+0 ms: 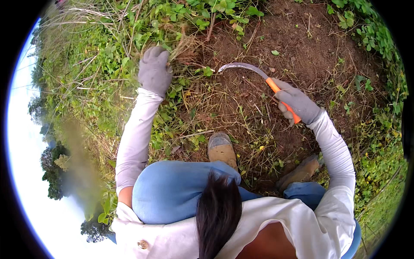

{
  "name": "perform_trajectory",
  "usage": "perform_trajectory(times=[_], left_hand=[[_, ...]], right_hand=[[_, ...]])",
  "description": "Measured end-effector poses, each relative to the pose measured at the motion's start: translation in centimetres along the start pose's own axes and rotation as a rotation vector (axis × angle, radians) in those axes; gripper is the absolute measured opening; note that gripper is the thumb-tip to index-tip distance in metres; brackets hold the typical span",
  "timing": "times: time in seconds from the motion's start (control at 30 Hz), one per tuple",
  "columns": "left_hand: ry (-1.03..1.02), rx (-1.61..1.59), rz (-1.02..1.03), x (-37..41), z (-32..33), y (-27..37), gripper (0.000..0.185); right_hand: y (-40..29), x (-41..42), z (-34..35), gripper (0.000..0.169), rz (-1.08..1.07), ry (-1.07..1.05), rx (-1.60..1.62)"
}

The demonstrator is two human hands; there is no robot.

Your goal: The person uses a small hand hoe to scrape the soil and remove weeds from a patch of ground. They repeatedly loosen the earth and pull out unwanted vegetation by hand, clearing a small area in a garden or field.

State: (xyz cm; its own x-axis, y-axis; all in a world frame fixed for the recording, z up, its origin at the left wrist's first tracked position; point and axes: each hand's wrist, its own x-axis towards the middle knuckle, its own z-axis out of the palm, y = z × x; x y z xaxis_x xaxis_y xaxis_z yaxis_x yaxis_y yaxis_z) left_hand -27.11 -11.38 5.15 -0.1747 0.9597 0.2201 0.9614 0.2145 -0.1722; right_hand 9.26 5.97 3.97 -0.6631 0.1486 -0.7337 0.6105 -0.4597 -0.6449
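Observation:
My right hand (296, 100), in a grey work glove, is closed around the orange handle of a sickle (248, 67). The curved metal blade points left, its tip just above bare soil at the edge of the green plants. My left hand (155, 69), in a matching glove, is closed on a tuft of uprooted weeds (186, 48), whose brownish, blurred end sticks out to the upper right. Leafy weeds (110, 61) surround the left hand. The sickle tip and the left hand are apart.
Brown soil (310, 42) stretches at the upper right, with cut stems (223, 103) strewn in the middle. My boots (222, 150) stand close below, one on each side. Low green plants (381, 129) line the right side; tall dry grass (81, 19) rises at the upper left.

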Motion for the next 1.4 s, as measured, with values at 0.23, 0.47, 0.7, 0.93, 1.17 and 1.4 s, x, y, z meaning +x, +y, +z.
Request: perform_trajectory(times=[0.23, 0.47, 0.7, 0.93, 1.17, 1.4], left_hand=[[-0.834, -0.003, 0.214, -3.7, -0.2, 10.1, 0.069], [-0.878, 0.028, 0.022, -3.0, 2.1, 7.1, 0.099], [-0.956, -0.204, -0.049, -0.2, 3.2, 7.6, 0.043], [-0.779, -0.175, -0.076, -1.9, 1.8, 4.6, 0.028], [-0.194, -0.781, -0.984, -4.7, 2.7, -5.8, 0.048], [0.025, -0.143, -0.880, -4.6, 0.5, -8.3, 0.038]], right_hand=[[0.3, 8.5, 6.6, 0.060, -0.043, 0.009, 0.046], [1.3, 5.5, 5.1, 0.064, -0.001, -0.071, -0.188], [0.4, 8.4, 7.2, 0.061, -0.004, -0.101, -0.177], [0.4, 1.2, 2.1, 0.064, 0.194, -0.193, -0.228], [-0.3, -2.4, -5.9, 0.061, 0.163, -0.103, -0.079], [1.0, 3.1, 1.0, 0.063, 0.062, -0.238, 0.079]])
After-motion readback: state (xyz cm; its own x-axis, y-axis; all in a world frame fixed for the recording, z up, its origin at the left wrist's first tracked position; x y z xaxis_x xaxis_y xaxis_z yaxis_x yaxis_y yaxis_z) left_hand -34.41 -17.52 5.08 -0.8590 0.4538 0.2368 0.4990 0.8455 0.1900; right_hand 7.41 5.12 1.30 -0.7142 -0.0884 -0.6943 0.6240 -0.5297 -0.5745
